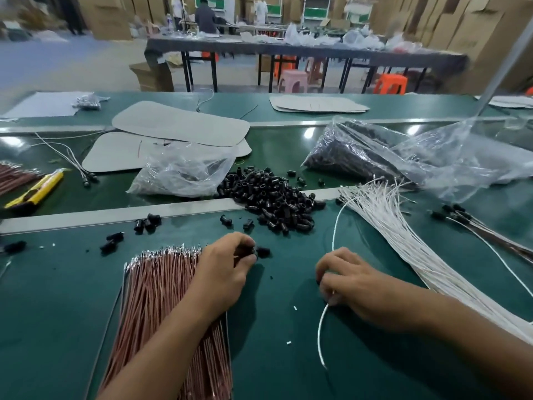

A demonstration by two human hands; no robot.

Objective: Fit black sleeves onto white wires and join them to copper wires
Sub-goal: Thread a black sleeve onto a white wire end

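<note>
A heap of black sleeves [274, 194] lies on the green table, past my hands. My left hand [223, 268] rests over a bundle of copper wires [161, 298] and pinches a black sleeve [249, 252] in its fingertips; another sleeve [263, 251] lies just right of it. My right hand [350, 280] grips a single white wire [320, 336] that curves down towards me and loops up to the right. A thick bundle of white wires [403, 235] fans out on the right.
Two clear plastic bags [181, 174] [403, 157] holding dark parts lie beyond the heap. A yellow utility knife [37, 192] sits at the left. Grey sheets [178, 125] lie further back. Finished wires with black sleeves [461, 216] rest at the far right. Loose sleeves [147, 222] scatter left.
</note>
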